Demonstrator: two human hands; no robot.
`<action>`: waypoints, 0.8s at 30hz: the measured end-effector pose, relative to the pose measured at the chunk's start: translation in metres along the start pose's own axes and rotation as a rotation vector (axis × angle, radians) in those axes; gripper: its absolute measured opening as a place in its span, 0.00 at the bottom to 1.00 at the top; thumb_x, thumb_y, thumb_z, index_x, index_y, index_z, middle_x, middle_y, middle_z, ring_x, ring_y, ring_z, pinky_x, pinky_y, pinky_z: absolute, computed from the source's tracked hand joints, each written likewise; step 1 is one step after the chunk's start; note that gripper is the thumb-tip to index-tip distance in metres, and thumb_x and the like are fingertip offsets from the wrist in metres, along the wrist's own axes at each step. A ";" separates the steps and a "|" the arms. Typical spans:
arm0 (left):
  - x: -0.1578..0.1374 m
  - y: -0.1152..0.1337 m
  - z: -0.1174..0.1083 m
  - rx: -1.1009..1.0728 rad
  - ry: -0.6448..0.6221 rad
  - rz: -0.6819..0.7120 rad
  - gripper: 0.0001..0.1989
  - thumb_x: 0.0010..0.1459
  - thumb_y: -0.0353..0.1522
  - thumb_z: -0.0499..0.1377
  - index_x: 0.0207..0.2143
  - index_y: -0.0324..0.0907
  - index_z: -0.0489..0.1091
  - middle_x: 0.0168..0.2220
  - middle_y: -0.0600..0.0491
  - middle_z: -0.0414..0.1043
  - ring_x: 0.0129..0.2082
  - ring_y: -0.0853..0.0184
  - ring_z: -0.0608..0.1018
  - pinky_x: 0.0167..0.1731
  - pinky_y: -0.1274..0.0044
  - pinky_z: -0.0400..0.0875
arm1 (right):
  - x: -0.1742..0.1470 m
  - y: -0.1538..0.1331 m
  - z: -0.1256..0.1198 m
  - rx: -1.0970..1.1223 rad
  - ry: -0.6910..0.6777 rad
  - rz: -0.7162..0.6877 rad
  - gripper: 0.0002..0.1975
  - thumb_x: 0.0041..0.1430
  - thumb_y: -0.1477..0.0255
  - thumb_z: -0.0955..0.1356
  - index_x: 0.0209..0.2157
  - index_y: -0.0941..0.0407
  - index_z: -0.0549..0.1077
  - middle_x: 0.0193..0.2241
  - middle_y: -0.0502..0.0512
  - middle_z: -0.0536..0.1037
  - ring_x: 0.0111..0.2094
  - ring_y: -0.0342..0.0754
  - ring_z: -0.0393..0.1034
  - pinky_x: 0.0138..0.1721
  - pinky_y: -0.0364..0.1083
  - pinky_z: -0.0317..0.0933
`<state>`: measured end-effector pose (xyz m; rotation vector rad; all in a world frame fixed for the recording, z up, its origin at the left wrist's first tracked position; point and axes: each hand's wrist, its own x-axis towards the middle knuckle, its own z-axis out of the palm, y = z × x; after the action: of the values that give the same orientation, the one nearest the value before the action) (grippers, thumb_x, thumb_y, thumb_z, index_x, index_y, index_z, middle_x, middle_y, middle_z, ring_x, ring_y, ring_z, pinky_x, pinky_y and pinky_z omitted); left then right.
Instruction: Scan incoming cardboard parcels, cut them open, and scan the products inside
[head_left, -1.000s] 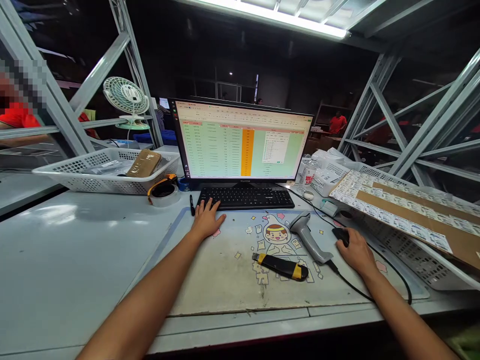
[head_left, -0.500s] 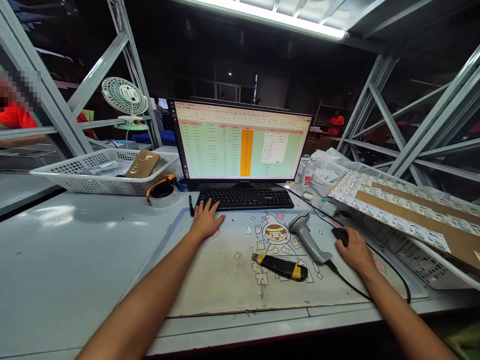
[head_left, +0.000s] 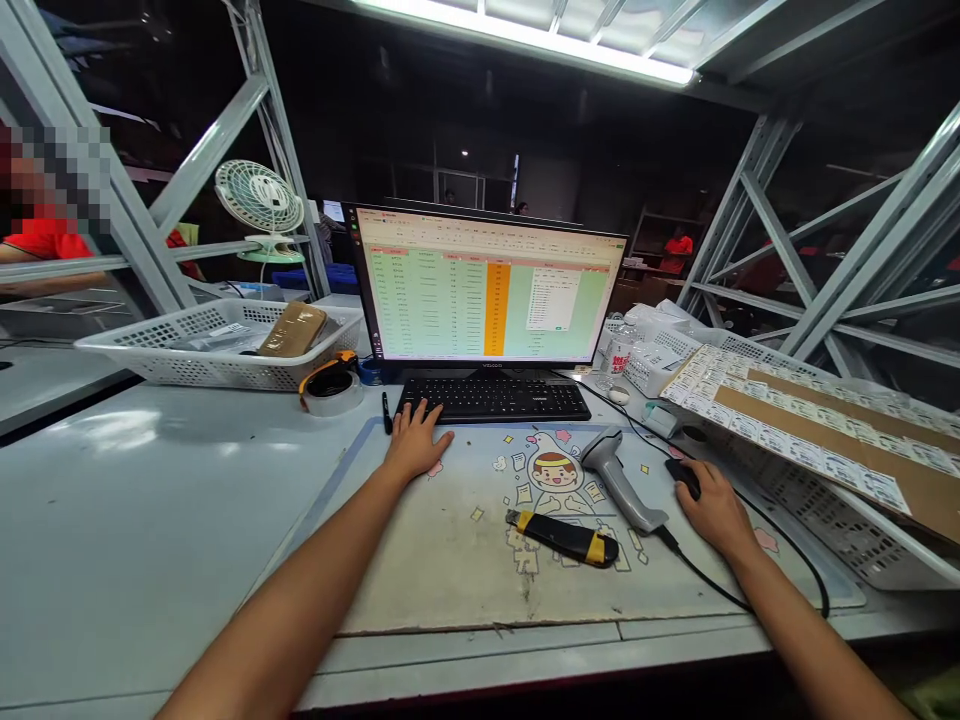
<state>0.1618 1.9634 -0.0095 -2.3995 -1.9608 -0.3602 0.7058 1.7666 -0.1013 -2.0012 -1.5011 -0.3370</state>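
Observation:
Fingers spread, my left hand (head_left: 414, 442) rests at the lower left corner of the black keyboard (head_left: 502, 398), its fingertips on the keys. My right hand (head_left: 715, 502) is wrapped over a black computer mouse (head_left: 682, 477) on the desk mat (head_left: 435, 550). Between the hands, a grey barcode scanner (head_left: 621, 485) lies on the mat with its cable running right. Nearer to me lies a black and yellow utility knife (head_left: 562, 538). Behind the keyboard stands a monitor (head_left: 450, 290) showing a spreadsheet with an orange column and a small pop-up window.
At left, a white basket (head_left: 187, 370) holds a brown package, with a tape roll (head_left: 334, 390) and a black marker (head_left: 387, 412) beside it. A label-covered cardboard sheet (head_left: 787, 420) lies over a basket at right. A small fan (head_left: 261, 197) and metal frames stand behind; people in red are beyond.
The view has shifted slightly, so everything appears a little further right and lower. Both hands keep their places on the keyboard and the mouse.

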 end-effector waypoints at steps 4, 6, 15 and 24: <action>-0.002 0.002 -0.002 -0.021 -0.003 -0.001 0.38 0.73 0.48 0.54 0.79 0.43 0.55 0.81 0.43 0.42 0.80 0.39 0.45 0.78 0.53 0.42 | 0.001 0.005 0.001 0.065 -0.022 -0.051 0.24 0.66 0.57 0.62 0.55 0.55 0.75 0.56 0.65 0.78 0.54 0.61 0.75 0.62 0.60 0.68; -0.004 0.003 -0.004 -0.042 -0.006 -0.002 0.38 0.73 0.47 0.55 0.79 0.42 0.56 0.81 0.42 0.43 0.80 0.39 0.45 0.78 0.53 0.41 | 0.003 0.009 0.004 0.105 -0.008 -0.065 0.24 0.64 0.56 0.63 0.54 0.55 0.76 0.55 0.65 0.79 0.54 0.62 0.76 0.63 0.60 0.68; -0.011 0.003 -0.009 -0.090 -0.016 0.001 0.38 0.72 0.47 0.57 0.78 0.43 0.56 0.81 0.43 0.43 0.80 0.41 0.45 0.78 0.54 0.41 | 0.007 0.020 0.014 0.144 0.004 -0.092 0.29 0.61 0.50 0.61 0.52 0.55 0.77 0.53 0.67 0.80 0.55 0.67 0.78 0.61 0.64 0.70; -0.008 0.000 -0.003 -0.116 -0.018 0.007 0.39 0.72 0.50 0.55 0.79 0.45 0.56 0.81 0.44 0.40 0.81 0.42 0.42 0.78 0.52 0.39 | 0.008 0.025 0.014 0.147 -0.023 -0.051 0.29 0.58 0.47 0.63 0.51 0.51 0.78 0.54 0.64 0.81 0.53 0.69 0.79 0.54 0.65 0.73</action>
<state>0.1599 1.9551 -0.0081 -2.4866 -1.9916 -0.4659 0.7296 1.7767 -0.1162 -1.8605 -1.5475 -0.2181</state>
